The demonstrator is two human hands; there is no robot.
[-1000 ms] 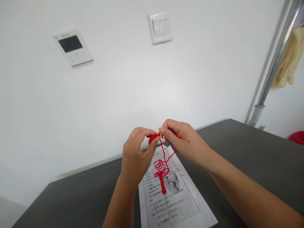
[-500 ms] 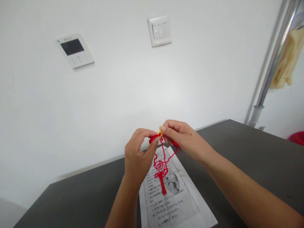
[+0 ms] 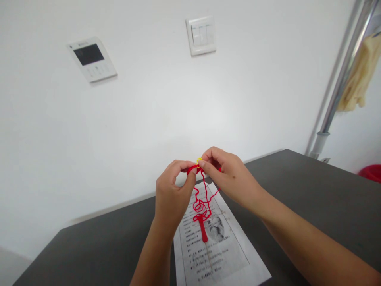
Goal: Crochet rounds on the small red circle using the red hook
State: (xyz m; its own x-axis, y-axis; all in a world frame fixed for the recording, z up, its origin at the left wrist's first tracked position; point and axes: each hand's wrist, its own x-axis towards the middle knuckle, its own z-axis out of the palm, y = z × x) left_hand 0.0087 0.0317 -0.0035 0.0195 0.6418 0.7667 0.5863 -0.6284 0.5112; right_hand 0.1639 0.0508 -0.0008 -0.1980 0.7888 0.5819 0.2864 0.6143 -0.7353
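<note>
My left hand (image 3: 172,186) pinches a small piece of red crochet (image 3: 192,169) between thumb and fingertips. A small yellow stitch marker (image 3: 199,160), ring-shaped, sits at the top of the piece. Thumb and forefinger of my right hand (image 3: 228,169) close on the marker where it meets the red work; the exact grip is partly hidden. Red yarn (image 3: 205,184) hangs from the piece down to a loose tangle on a printed sheet (image 3: 238,266). On that sheet lies a crochet hook with a red handle (image 3: 203,230), its thin metal shaft pointing towards me.
The dark table (image 3: 312,198) meets a white wall bearing an intercom panel (image 3: 92,59) and a light switch (image 3: 203,35). At the right are a metal pole (image 3: 342,79), a hanging yellow cloth (image 3: 358,75) and a red object (image 3: 370,173).
The yellow marker has turned and now stands up as a ring above the red piece. My right hand has shifted slightly left and up; the left hand barely moves.
</note>
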